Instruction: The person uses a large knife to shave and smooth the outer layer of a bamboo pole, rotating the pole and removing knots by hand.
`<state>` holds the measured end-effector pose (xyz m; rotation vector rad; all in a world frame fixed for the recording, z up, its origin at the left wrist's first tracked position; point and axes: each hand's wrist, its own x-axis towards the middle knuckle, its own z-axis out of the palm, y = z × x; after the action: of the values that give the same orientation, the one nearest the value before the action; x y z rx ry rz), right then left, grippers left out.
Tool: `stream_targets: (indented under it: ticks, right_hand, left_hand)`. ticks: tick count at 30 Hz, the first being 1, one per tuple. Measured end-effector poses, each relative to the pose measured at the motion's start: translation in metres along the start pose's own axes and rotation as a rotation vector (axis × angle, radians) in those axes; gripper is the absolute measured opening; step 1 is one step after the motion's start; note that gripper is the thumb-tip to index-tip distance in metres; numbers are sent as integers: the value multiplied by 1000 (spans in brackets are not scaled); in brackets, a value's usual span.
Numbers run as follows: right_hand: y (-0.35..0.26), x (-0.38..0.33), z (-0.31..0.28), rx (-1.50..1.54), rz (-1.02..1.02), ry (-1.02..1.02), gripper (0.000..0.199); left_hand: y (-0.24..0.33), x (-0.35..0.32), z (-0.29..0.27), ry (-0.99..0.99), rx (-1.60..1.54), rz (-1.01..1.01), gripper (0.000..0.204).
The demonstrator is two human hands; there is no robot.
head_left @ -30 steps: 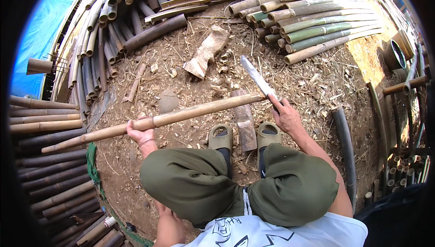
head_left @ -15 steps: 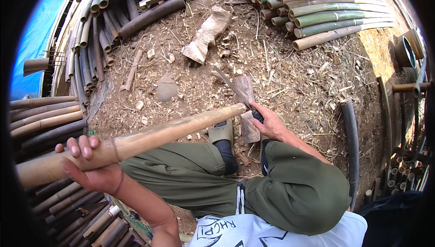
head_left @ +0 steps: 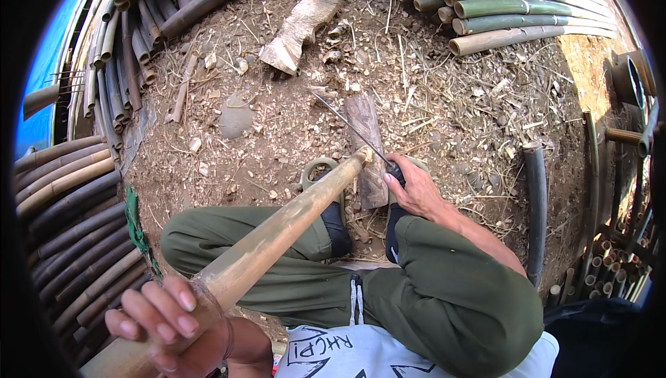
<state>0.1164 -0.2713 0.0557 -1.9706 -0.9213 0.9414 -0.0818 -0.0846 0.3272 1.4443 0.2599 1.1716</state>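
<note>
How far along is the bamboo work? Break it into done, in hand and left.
Done: cut green poles lie stacked, chips litter the ground. In hand: left hand grips a tan bamboo pole, its far end on the wooden block; right hand sets the knife there. Left: the pole shows no split.

No packages, labels, signs or screens anywhere in view — just bare ground, nothing to report
</note>
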Motion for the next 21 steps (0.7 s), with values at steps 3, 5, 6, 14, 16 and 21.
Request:
stream_targets:
  ticks: [3,5,6,14,16,21]
  right_hand:
    - [-12,-4,-6,-3,-84,134,36]
    - [-28,-3,-4,34,-285,223,37]
    - [-30,-2,-3,32,-343,213,37]
    - [-5,14,-1,-143,0,-26,38]
    - [-33,9,-10,-11,-170,79,38]
    - [-2,6,8,-155,-75,-21,39]
  left_hand:
    - [-14,-17,-7,13,-4,-46,19]
    - [-10,-18,-5,47,27,-55,17]
    - [-8,-19,-4,63,43,-60,16]
    - [-8,-18,7,22,60,-63,16]
    - [-3,-20,2,4,85,-104,17]
    - [-9,-17,6,23,77,-62,18]
